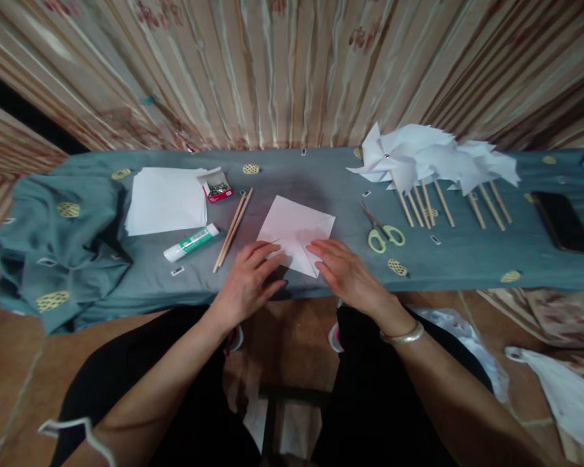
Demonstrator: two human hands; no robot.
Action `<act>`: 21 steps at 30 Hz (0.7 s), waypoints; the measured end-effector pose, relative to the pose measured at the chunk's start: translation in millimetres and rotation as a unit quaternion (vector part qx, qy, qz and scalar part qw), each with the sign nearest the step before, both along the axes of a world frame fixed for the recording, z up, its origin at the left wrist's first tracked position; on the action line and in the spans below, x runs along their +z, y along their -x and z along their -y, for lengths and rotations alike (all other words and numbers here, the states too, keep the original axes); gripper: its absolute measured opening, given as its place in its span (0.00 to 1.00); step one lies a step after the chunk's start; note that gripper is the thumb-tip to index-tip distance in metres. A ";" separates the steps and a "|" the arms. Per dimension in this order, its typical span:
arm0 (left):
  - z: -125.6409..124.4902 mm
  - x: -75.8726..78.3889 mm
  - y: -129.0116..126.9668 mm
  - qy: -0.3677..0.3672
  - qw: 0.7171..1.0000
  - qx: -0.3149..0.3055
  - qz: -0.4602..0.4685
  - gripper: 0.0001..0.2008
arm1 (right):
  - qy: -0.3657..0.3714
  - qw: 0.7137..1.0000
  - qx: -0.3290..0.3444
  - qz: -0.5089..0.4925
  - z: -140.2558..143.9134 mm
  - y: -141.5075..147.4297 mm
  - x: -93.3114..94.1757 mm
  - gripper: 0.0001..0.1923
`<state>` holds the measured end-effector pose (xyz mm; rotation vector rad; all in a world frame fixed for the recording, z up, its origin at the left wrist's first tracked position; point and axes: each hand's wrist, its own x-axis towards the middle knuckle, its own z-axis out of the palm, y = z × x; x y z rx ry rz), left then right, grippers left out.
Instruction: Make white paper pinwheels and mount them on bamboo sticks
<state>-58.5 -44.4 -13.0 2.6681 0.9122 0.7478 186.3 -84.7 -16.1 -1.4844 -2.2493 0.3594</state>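
A white square sheet of paper (296, 230) lies tilted like a diamond on the grey-green cloth of the table (282, 178). My left hand (250, 275) rests on its near left corner with fingers pressing the paper flat. My right hand (343, 269), a silver bangle on its wrist, presses the near right part of the same sheet. A fold or cut line runs across the paper between my hands. Neither hand lifts the paper.
A stack of white paper (165, 200), a small box of pins (215, 185), a glue stick (191, 242) and wooden sticks (232, 228) lie to the left. Green-handled scissors (383, 232), several finished paper pinwheels (428, 162) and a black phone (562, 222) lie to the right.
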 end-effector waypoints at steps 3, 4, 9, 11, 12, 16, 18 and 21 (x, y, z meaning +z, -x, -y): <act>-4.3 -7.5 -24.2 0.029 0.999 -0.015 -0.005 0.18 | 0.011 1.000 0.000 -0.010 -0.6 -0.4 4.1 0.20; -7.1 -9.1 -28.0 0.037 0.999 -0.014 -0.007 0.19 | 0.015 1.000 0.000 -0.016 -0.9 -1.0 4.9 0.20; -15.2 -10.1 -29.2 0.036 0.999 -0.022 -0.003 0.18 | 0.042 0.998 -0.006 -0.048 -2.7 -6.0 7.8 0.20; -14.5 -9.3 -27.5 0.030 0.999 -0.029 0.013 0.14 | 0.055 0.997 -0.003 -0.052 -3.7 -8.0 9.9 0.19; -13.9 -8.8 -27.0 0.031 0.999 -0.027 0.023 0.12 | 0.063 0.997 -0.001 -0.055 -4.4 -8.7 11.3 0.19; -13.8 -5.7 -28.3 0.073 0.996 -0.005 0.054 0.08 | 0.081 0.992 -0.024 -0.089 -9.4 -6.7 15.9 0.15; -15.4 -4.1 -29.5 0.090 0.994 0.004 0.064 0.07 | 0.078 0.989 -0.050 -0.119 -13.6 -2.1 16.2 0.12; -18.4 -2.7 -30.4 0.102 0.993 0.012 0.064 0.05 | 0.078 0.979 -0.077 -0.172 -21.8 7.5 14.5 0.08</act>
